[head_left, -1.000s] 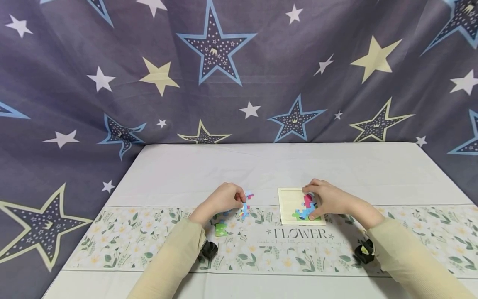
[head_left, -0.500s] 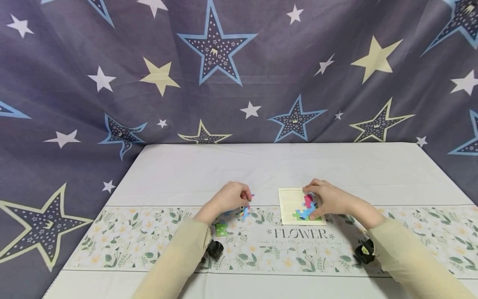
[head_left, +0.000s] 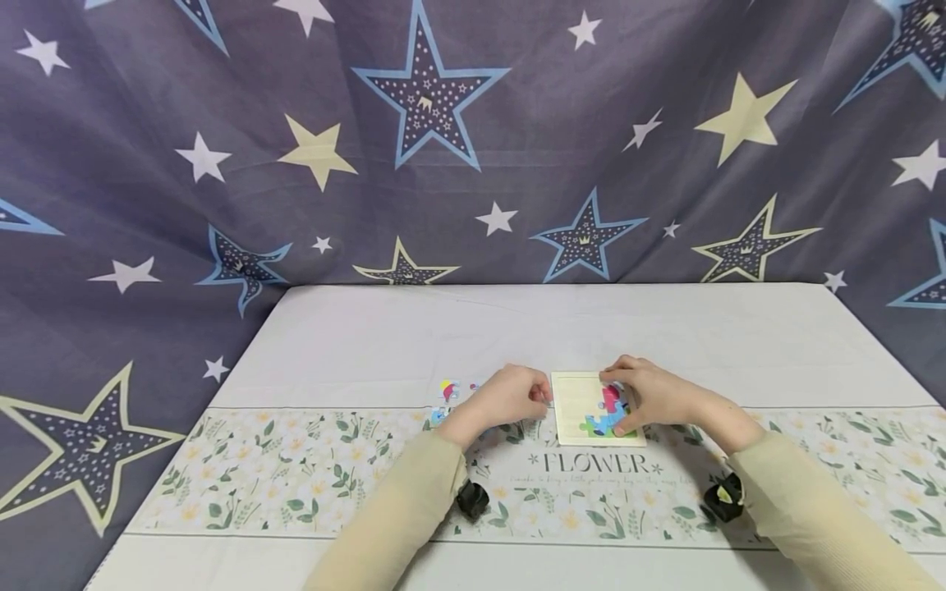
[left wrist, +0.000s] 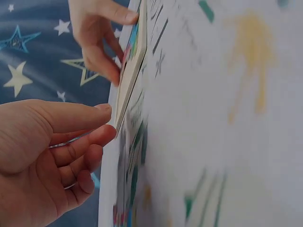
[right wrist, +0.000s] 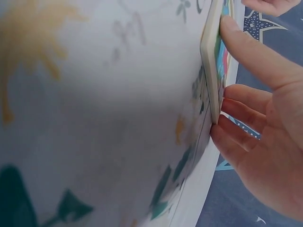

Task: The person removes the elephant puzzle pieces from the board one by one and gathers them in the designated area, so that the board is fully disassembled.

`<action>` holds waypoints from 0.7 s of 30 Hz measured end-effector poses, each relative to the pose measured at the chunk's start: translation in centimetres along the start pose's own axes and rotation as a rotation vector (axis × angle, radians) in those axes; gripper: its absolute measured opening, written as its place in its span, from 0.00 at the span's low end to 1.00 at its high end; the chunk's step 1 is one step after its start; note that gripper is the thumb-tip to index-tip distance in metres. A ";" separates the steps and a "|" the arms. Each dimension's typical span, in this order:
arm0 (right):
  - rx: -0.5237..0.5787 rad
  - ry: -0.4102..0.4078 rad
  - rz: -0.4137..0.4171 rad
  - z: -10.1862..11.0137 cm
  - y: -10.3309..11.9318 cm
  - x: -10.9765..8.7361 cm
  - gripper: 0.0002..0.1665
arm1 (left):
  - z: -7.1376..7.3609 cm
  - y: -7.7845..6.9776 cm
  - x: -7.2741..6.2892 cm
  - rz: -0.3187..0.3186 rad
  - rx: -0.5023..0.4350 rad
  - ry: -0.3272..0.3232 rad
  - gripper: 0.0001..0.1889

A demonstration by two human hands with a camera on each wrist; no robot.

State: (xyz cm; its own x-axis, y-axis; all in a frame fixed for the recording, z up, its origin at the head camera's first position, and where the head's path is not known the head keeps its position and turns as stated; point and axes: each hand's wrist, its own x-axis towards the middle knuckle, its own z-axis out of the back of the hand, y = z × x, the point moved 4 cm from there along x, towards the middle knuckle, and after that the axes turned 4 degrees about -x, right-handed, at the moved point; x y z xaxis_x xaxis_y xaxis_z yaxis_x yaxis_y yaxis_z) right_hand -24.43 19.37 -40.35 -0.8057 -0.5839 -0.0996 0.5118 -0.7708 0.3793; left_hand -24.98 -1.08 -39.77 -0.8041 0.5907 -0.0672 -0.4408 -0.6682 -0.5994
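A square cream puzzle tray [head_left: 572,402] lies on the table with several joined puzzle pieces [head_left: 608,423], blue, pink and green, in its right and near part. My right hand [head_left: 654,400] holds the tray's right side, thumb near the front and fingers toward the far edge. To the left, my left hand [head_left: 508,398] has its fingers curled, with thumb and index tip close together beside the tray's left edge. I cannot tell whether a piece sits between those fingertips. Loose puzzle pieces [head_left: 447,391] lie behind the left wrist, partly hidden by the arm.
The table has a white cloth [head_left: 414,328] with a floral band [head_left: 296,468] printed with the word FLOWER. A dark star-patterned curtain [head_left: 517,164] hangs behind it. Each wrist wears a black camera, such as the left device [head_left: 473,499].
My left hand has moved right from the loose pieces to the tray's left edge, uncovering some pieces and covering others. The right hand and the tray have stayed in place.
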 end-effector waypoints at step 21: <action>0.075 0.071 0.049 0.1 -0.4 -0.1 0.42 | -3.3 -4.0 2.0 -0.101 0.073 0.135 0.12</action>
State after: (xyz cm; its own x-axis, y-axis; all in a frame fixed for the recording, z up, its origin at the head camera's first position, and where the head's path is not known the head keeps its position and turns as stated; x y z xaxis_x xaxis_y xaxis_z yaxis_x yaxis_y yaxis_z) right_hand -24.58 19.79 -40.37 -0.7558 -0.6390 -0.1429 0.5241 -0.7212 0.4531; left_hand -23.55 4.29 -40.12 -0.6959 0.7082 -0.1191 -0.5479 -0.6308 -0.5494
